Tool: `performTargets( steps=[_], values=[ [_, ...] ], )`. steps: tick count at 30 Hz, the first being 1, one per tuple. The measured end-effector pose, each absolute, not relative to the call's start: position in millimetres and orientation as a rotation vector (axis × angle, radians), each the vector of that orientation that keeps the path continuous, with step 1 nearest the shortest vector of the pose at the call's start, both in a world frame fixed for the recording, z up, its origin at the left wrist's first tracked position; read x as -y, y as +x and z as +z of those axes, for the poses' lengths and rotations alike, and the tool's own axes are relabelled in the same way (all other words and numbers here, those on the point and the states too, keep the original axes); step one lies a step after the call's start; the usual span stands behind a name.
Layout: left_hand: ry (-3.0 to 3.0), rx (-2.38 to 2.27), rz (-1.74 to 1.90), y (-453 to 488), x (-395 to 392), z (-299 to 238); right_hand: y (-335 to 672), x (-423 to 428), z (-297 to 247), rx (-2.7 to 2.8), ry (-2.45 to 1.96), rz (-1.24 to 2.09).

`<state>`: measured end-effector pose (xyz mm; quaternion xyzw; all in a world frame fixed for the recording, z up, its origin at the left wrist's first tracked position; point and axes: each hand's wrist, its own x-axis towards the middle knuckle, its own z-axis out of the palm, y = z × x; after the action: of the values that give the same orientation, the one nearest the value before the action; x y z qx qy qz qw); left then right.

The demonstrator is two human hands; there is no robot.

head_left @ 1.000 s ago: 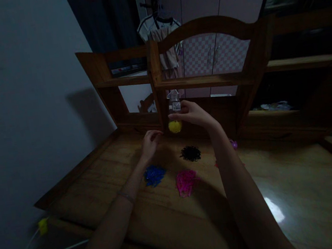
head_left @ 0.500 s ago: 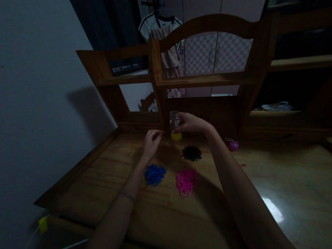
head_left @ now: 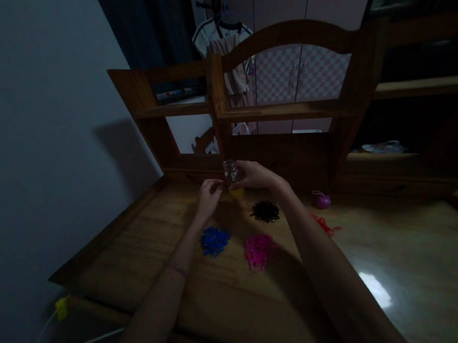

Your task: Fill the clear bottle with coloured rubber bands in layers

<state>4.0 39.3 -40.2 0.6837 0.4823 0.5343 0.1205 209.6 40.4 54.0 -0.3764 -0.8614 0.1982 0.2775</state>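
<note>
We had the clear jar [head_left: 230, 169] in our right hand [head_left: 256, 176], the grip closed around its side, its mouth up and yellow contents [head_left: 237, 193] showing in the bottom. It was above the back of the tabletop [head_left: 248, 315], in front of the wooden shelf unit [head_left: 284, 111]; whether its base touched the wood, we could not tell. Our left hand [head_left: 208, 201] was just beside the jar, its grip narrow, fingertips drawn near the thumb; we could not tell whether anything small was pinched there. Below lay the blue pile [head_left: 215, 241], the black pile [head_left: 265, 211] and the pink pile [head_left: 260, 252], well apart, with red strips [head_left: 324, 225] beyond our right forearm and a purple ball-shaped item [head_left: 323, 200] behind them. To handle the jar well, we judged it best to hold it low on its sides, firmly without squeezing, keep the mouth level so nothing spilled, leave the left fingers loose enough for fine work, and keep both wrists clear of the piles so the colours stayed separate.
</note>
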Motion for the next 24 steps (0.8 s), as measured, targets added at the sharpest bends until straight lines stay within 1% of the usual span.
performTargets(
  steps=[5,12,15,20,24],
  values=[
    [1.953,-1.346,1.578,3,-43,-46,212,-35,68,2.271,-0.910,0.591],
    [1.919,-1.354,1.549,2,-42,-50,214,-28,77,2.224,-0.843,0.589],
    [1.926,-1.370,1.537,2,-40,-48,214,-27,79,2.156,-0.878,0.484],
    [1.953,-1.457,1.385,0,-39,-42,210,-23,75,2.167,-1.183,0.206],
    [1.900,-1.389,1.225,-3,-35,-32,207,-17,81,2.106,-1.130,0.165]
  ],
)
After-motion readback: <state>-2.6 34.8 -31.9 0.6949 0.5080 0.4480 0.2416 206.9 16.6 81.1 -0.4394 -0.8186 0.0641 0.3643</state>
